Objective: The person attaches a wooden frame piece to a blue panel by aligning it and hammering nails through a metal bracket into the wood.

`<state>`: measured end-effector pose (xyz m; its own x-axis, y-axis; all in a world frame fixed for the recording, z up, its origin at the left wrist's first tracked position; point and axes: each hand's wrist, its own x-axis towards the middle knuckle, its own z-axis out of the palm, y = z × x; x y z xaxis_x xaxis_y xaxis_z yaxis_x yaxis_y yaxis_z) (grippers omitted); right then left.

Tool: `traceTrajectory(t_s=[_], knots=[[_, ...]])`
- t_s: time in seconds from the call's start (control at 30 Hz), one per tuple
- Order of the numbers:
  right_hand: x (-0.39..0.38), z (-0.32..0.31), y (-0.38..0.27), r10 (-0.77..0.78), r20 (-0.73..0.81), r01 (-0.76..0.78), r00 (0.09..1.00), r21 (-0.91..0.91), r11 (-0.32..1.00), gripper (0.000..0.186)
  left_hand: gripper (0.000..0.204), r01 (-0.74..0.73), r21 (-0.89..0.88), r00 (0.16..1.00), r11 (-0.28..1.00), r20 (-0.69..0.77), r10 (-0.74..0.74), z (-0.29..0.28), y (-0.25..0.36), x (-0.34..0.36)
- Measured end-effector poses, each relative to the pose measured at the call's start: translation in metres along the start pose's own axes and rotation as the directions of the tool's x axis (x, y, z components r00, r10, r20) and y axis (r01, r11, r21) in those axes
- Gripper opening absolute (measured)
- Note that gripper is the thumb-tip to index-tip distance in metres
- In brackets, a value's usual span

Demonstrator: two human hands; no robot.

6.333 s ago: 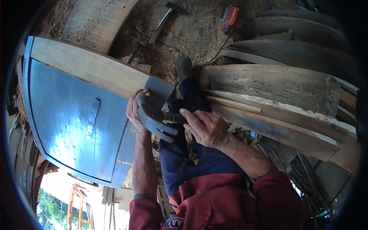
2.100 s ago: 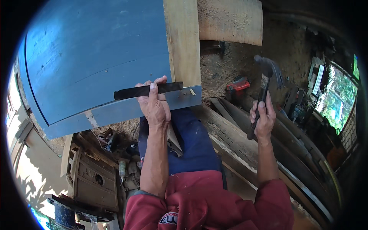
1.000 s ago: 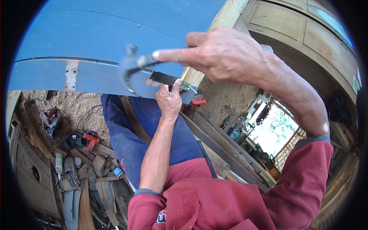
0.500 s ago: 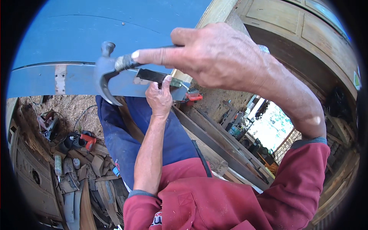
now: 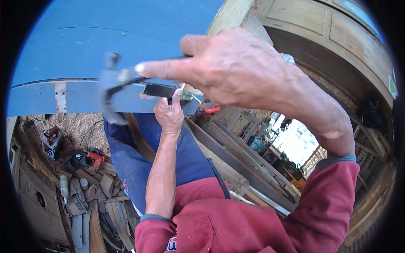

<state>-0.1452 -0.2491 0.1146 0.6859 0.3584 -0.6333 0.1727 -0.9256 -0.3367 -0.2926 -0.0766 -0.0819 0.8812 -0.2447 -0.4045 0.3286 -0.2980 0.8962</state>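
Observation:
My right hand [image 5: 236, 69] is wrapped round the handle of a claw hammer [image 5: 110, 86], its forefinger stretched along the shaft. The hammer head is motion-blurred and hangs above the near edge of a blue painted board [image 5: 97, 46]. Below and right of the head, my left hand [image 5: 169, 114] pinches a dark flat metal-looking piece [image 5: 159, 90] at that edge, thumb up. A greenish part shows just past the thumb; whether it belongs to the same piece I cannot tell. A bare, unpainted patch [image 5: 60, 97] marks the board's edge strip farther left.
A red-orange tool [image 5: 209, 109] lies beyond my left hand. Wood scraps [image 5: 97, 189], a red-and-black power tool [image 5: 96, 159] and a tube [image 5: 63, 185] litter the ground at left. Long timber planks [image 5: 244, 156] run at right, below a wooden panelled piece [image 5: 295, 19].
The hammer head has shifted slightly left and down in the picture with my right hand. My left hand still pinches the dark piece. The whole view has moved a little.

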Motion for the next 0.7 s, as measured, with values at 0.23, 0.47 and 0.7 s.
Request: traceTrajectory(t_s=[0.23,0.47,0.7], knots=[[-0.004,-0.004,-0.003,-0.007,0.01,0.007,1.0,-0.01,1.0,0.036,0.022,-0.089,0.044,0.996,0.995,0.031,0.087,0.007,-0.012,0.0],[-0.01,0.022,0.003,-0.002,0.085,0.009,0.996,-0.09,0.996,0.061,0.022,-0.087,0.002,0.994,0.996,0.061,0.087,0.016,-0.011,-0.006],[-0.028,0.01,0.006,0.147,-0.275,-0.07,0.95,0.272,0.96,0.043,0.013,0.189,-0.294,0.982,0.937,0.062,-0.178,-0.007,-0.007,0.0]])
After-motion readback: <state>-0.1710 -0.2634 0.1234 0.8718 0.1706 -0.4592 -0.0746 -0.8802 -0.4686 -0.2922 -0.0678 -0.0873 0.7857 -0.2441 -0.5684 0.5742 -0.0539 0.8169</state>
